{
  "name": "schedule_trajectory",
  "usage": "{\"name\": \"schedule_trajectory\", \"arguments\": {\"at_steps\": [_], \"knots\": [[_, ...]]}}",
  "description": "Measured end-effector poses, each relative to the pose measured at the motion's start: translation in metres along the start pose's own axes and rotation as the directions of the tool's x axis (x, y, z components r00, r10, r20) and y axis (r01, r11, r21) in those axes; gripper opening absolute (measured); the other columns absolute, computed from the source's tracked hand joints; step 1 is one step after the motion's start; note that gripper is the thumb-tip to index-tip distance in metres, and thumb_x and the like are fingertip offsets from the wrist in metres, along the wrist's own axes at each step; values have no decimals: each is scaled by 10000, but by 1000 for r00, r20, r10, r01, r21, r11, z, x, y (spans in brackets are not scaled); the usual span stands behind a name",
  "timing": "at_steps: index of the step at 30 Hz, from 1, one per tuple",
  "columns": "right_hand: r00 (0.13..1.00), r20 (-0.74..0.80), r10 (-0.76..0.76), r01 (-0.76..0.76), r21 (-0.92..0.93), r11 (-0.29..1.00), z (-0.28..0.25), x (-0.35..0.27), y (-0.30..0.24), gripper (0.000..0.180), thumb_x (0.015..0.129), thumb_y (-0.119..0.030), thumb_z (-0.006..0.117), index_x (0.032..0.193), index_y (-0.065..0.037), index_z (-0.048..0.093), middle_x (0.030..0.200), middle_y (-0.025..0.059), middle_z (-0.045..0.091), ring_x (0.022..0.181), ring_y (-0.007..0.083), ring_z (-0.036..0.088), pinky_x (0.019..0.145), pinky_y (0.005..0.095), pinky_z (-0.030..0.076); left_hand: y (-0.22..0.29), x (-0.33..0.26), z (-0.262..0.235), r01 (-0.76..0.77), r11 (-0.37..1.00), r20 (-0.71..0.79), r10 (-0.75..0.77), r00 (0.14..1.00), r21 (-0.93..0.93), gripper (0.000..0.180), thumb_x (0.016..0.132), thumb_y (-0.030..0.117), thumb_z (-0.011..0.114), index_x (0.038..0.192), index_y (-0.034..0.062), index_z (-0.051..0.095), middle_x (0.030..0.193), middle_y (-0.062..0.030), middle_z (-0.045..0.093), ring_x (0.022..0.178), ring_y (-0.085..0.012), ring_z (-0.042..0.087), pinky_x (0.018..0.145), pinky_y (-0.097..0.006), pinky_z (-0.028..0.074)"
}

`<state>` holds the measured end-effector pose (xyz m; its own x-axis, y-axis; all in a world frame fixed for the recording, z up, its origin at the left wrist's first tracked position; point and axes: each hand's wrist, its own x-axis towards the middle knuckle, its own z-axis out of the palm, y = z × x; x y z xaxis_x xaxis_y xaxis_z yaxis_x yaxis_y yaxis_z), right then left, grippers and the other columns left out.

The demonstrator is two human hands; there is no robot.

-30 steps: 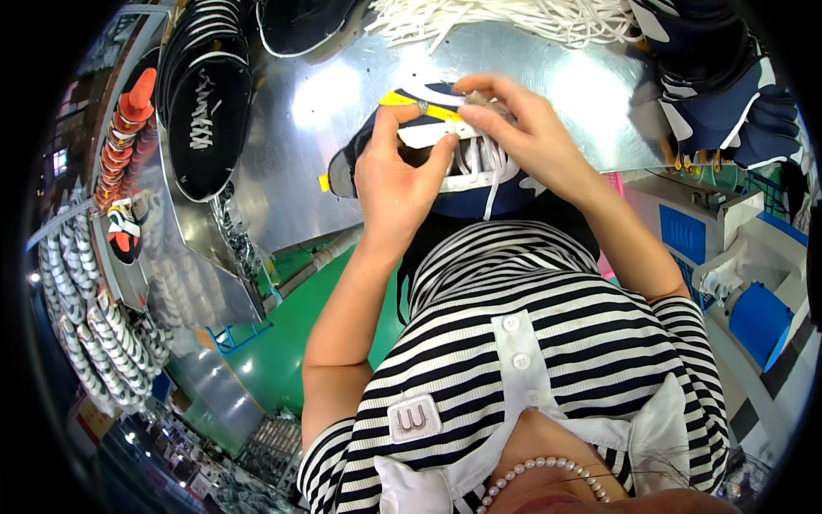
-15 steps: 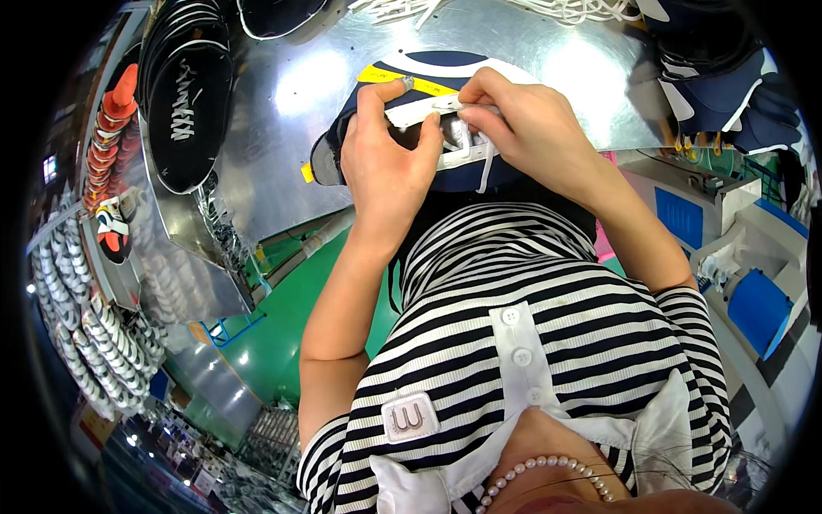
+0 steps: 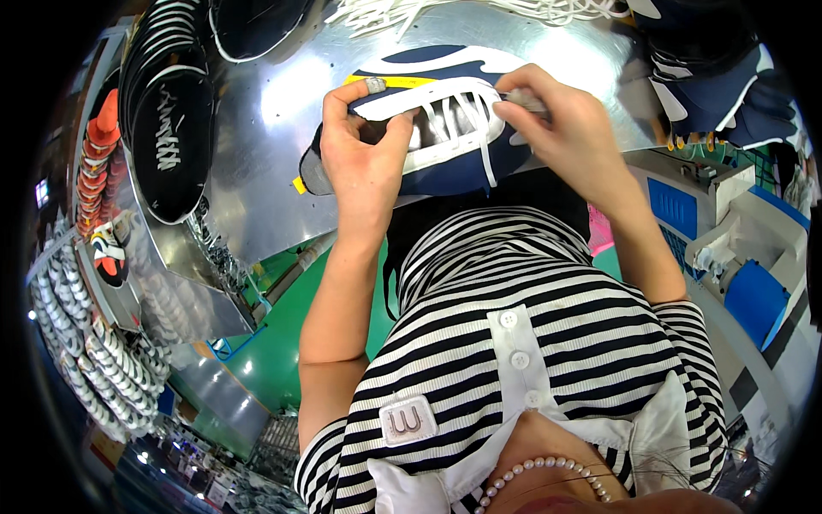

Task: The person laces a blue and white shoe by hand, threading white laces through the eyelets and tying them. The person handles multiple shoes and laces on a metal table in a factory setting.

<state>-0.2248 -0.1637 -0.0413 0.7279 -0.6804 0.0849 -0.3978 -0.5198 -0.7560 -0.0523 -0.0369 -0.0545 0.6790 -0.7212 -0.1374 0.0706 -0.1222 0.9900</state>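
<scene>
A navy and white shoe upper (image 3: 445, 178) lies on its side on the metal table, with a yellow strip along its far side and a grey heel at the left. White shoelaces (image 3: 438, 124) cross its opening, and one loose end hangs toward me. My left hand (image 3: 360, 158) is closed on the upper's far edge, thumb inside the opening and a taped fingertip on the yellow strip. At the toe end of the lacing, my right hand (image 3: 565, 120) pinches with thumb and index finger. A pale bit, apparently shoelace, shows between them, partly hidden.
A bundle of white laces (image 3: 402, 13) lies at the table's far edge. Black shoe uppers (image 3: 175, 137) are stacked on the left, navy ones (image 3: 711, 107) on the right. Below right stands a grey machine with blue panels (image 3: 758, 300). Orange uppers (image 3: 103, 128) hang farther left.
The right hand has moved right, away from the left hand, to the toe end of the lacing. The left hand and upper have shifted slightly left, and the crossing laces now show.
</scene>
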Motion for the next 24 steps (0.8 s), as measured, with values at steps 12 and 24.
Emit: {"name": "schedule_trajectory", "arguments": {"at_steps": [12, 24], "knots": [[985, 59, 163, -172, 222, 960, 1, -28, 21, 250, 836, -318, 725, 897, -77, 697, 678, 78, 669, 608, 223, 658, 584, 317, 499, 38, -41, -3, -584, 402, 445, 390, 806, 705, 495, 773, 183, 798, 1162, -17, 567, 1054, -188, 638, 898, -361, 631, 755, -390, 502], [687, 726, 38, -699, 645, 308, 19, -72, 21, 115, 881, -165, 700, 905, -69, 640, 751, -71, 571, 557, -32, 385, 479, 151, 245, 27, -22, 27, -637, 476, 454, 451, 768, 606, 183, 811, 53, 713, 973, 2, 646, 835, -129, 643, 782, -305, 608, 699, -390, 470]]}}
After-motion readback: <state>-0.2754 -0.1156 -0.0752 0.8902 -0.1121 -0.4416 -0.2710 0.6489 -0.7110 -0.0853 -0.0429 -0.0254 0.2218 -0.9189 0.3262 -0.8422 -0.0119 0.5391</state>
